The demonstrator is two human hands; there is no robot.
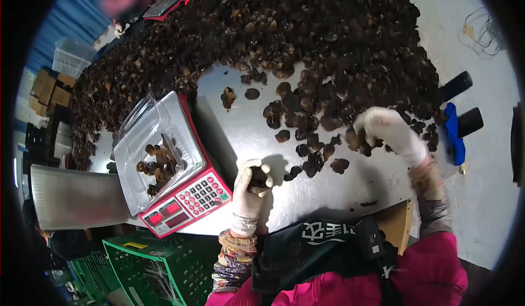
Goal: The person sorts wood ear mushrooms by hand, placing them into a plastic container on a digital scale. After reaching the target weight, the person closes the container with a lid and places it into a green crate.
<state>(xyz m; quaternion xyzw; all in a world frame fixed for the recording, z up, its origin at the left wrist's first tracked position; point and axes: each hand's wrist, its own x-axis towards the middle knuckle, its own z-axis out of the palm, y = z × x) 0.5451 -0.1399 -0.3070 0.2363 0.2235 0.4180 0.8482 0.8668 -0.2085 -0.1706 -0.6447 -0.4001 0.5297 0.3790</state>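
Note:
Dark brown mushroom-like pieces [306, 38] form a large heap over the metal table [219, 104]. My left hand [252, 183], in a white glove, has its fingers curled round a dark piece [257, 178], just right of the scale. My right hand [385, 131], also gloved, reaches down at the near edge of the heap with its fingers bent around brown pieces [358, 141]. On the red and white scale [205, 194] lies an open clear plastic box [131, 158], with several brown pieces [158, 164] inside.
Green crates [142, 268] stand below the table edge at the lower left, near a translucent white container [79, 196]. Across the heap, a person [128, 0] with white gloves is by another scale [172, 0]. Black objects [456, 86] and a blue cloth [453, 134] lie at the right.

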